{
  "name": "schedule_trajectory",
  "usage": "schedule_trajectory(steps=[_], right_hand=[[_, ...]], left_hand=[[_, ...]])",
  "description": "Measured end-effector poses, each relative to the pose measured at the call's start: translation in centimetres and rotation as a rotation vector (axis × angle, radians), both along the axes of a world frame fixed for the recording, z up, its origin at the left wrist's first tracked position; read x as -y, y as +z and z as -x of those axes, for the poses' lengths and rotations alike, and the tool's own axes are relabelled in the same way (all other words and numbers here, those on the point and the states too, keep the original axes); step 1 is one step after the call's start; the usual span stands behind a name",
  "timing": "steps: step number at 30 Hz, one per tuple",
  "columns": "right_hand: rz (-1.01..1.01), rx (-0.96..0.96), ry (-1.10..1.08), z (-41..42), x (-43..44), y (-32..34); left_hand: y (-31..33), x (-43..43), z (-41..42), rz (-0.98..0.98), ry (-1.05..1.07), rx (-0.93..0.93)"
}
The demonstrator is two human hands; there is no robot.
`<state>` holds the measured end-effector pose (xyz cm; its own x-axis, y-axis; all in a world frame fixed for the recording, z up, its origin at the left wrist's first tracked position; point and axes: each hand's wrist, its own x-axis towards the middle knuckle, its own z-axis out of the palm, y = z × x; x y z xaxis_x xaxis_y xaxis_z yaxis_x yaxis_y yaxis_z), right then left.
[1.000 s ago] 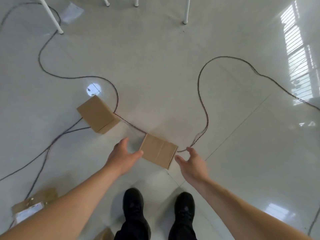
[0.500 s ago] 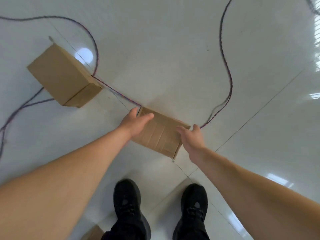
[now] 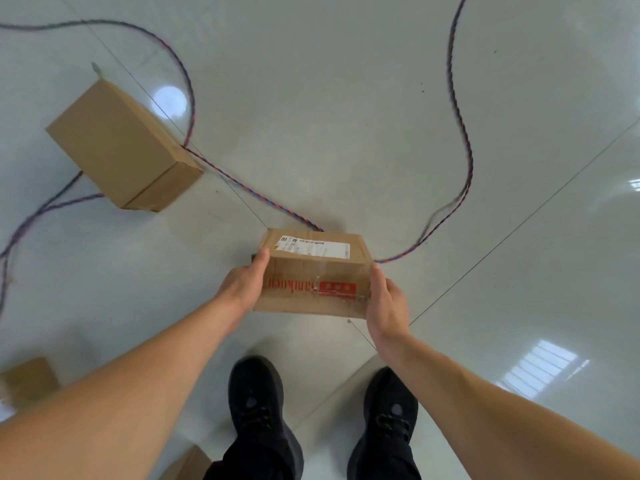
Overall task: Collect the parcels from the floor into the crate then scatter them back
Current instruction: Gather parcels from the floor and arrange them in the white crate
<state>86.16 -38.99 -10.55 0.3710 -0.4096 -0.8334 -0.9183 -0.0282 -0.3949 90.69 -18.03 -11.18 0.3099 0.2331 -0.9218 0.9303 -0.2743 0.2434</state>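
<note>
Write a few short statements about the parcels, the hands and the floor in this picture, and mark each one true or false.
1. The left hand and the right hand hold the brown cardboard parcel with the white label, one at each end. True.
2. The larger plain brown cardboard box carries a white label. False: its visible faces are plain; the label is on the held parcel.
3. The plain box lies on the pale tiled floor, left of the held parcel. True.
4. The person wears white shoes. False: both are black.
5. The twisted cable lies on top of the held parcel. False: it runs over the floor beyond it.
</note>
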Motion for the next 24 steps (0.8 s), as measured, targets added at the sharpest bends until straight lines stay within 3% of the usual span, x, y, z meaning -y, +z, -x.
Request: schedule_trajectory(steps=[7, 13, 24], right_hand=[[0.027, 0.016, -0.005, 0.3, 0.5, -1.0], [-0.126, -0.015, 0.153, 0.9, 1.4, -1.3], [-0.231, 0.058, 0.008, 0.8, -0.3, -1.6]], left_hand=[[0.3, 0.5, -0.2, 0.095, 0.153, 0.071], [0.7, 0.5, 0.6, 0.109, -0.018, 0.111], [-0.2, 1.6, 1.3, 0.197, 0.058, 0.13]])
